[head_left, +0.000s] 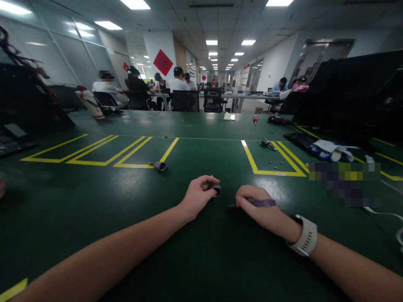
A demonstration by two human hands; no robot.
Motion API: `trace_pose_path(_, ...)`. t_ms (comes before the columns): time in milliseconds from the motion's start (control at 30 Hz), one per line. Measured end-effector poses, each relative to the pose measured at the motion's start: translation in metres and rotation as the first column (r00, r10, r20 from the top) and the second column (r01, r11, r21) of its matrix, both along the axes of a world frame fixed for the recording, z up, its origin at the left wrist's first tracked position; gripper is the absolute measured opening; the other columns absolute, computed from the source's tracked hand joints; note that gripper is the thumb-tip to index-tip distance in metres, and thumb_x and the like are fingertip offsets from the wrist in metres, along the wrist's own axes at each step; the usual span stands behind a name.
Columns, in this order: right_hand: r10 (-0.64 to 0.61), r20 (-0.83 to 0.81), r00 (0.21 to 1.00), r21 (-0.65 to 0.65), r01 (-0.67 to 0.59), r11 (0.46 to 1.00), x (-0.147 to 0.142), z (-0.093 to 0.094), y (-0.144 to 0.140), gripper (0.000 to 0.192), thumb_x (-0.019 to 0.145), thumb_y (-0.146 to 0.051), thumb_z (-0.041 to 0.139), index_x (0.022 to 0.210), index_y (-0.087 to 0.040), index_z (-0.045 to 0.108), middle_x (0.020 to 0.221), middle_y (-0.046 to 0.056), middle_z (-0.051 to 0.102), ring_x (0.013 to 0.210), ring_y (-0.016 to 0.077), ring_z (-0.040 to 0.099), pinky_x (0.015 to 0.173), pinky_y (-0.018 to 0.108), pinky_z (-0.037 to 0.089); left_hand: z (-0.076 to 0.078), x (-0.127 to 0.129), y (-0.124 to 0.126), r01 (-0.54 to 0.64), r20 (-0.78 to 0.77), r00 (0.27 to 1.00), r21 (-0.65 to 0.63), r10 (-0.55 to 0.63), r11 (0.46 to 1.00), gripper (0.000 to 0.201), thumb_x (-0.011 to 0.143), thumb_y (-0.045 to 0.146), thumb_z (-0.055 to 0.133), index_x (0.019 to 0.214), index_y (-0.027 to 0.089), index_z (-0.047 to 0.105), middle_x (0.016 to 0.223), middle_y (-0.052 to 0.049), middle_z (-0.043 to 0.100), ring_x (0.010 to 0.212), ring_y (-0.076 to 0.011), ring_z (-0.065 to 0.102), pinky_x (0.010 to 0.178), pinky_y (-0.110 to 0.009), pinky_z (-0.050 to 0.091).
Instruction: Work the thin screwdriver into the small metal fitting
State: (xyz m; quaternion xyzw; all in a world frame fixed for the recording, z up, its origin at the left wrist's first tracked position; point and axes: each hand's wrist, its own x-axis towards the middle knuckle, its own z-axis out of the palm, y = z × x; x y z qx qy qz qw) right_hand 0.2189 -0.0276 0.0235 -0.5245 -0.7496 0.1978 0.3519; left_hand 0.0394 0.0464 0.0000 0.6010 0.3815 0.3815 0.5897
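At the near left edge lies a strip of tape (14, 290) on the green table (201, 268). A pale watch (304, 235) circles the right wrist. The right hand (258, 206) is curled low over the table; small rings (232, 206) show at its fingertips and a purple thing (266, 203) lies against its far side. The view is dim there, so I cannot tell whether its fingers grip either. The left hand (198, 195) pinches a metal cup (217, 191) between thumb and fingers, its mouth turned toward the right hand.

Farther on, a second cup (161, 166) lies on its side at the end of a yellow frame (135, 165). Small bits (275, 167) lie inside the right-hand frame (277, 173), and a metal part (268, 144) sits by its far end. To the right are gloves (330, 150), then a drill (278, 120), a red tool (255, 120) and some paper (229, 117). Beyond the table, people sit near chairs (213, 100), and a red sign (163, 63) hangs on a pillar.
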Motion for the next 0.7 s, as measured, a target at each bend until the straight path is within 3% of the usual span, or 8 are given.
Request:
trace_pose_path(167,0.089,0.017,0.996,-0.132,-0.086,0.987,-0.001,-0.001,0.001,0.017,0.082,-0.025,0.052,0.073,-0.017,0.064,0.072,0.003,0.066,0.065,0.0154,0.06,0.056,0.027,0.045,0.0,-0.001,0.0,0.0,0.002,1.0,-0.002,0.0,1.0,0.025,0.067,0.007,0.062,0.09,0.015,0.063,0.1,-0.007,0.065,0.09,-0.018,0.063,0.085,-0.037,0.049)
trace_pose_path(333,0.106,0.021,0.994,-0.175,-0.101,0.979,-0.001,-0.001,0.002,0.024,0.087,-0.029,0.047,0.078,-0.019,0.067,0.071,0.002,0.066,0.064,0.015,0.059,0.056,0.027,0.044,-0.006,-0.002,0.002,0.023,0.012,1.0,-0.011,-0.023,1.0,0.026,0.067,0.005,0.061,0.091,0.015,0.063,0.097,-0.007,0.066,0.088,-0.018,0.064,0.085,-0.037,0.049)
trace_pose_path(467,0.059,-0.168,0.984,-0.205,-0.094,0.974,0.0,-0.003,0.0,0.037,0.09,-0.039,0.039,0.071,-0.018,0.063,0.072,0.004,0.066,0.067,0.0161,0.06,0.062,0.029,0.046,-0.008,-0.003,0.002,0.028,0.013,1.0,-0.002,-0.028,1.0,0.026,0.067,0.004,0.062,0.091,0.015,0.063,0.098,-0.007,0.065,0.089,-0.0184,0.064,0.086,-0.038,0.049)
trace_pose_path(600,-0.017,-0.428,0.904,-0.241,-0.096,0.966,0.002,-0.009,0.001,0.046,0.089,-0.05,0.036,0.068,-0.017,0.062,0.079,0.007,0.067,0.074,0.018,0.061,0.07,0.033,0.048,-0.007,-0.003,0.0,0.038,0.003,0.999,-0.004,-0.038,0.999,0.026,0.069,0.005,0.061,0.092,0.015,0.062,0.098,-0.007,0.065,0.089,-0.0183,0.064,0.086,-0.038,0.05)
trace_pose_path(700,-0.061,-0.505,0.861,-0.245,-0.075,0.967,0.004,-0.013,0.002,0.051,0.087,-0.056,0.034,0.07,-0.016,0.062,0.076,0.006,0.066,0.072,0.0173,0.06,0.069,0.032,0.048,-0.007,-0.003,0.0,0.039,-0.008,0.999,-0.008,-0.039,0.999,0.026,0.069,0.005,0.062,0.092,0.015,0.061,0.096,-0.007,0.065,0.09,-0.0183,0.064,0.086,-0.038,0.049)
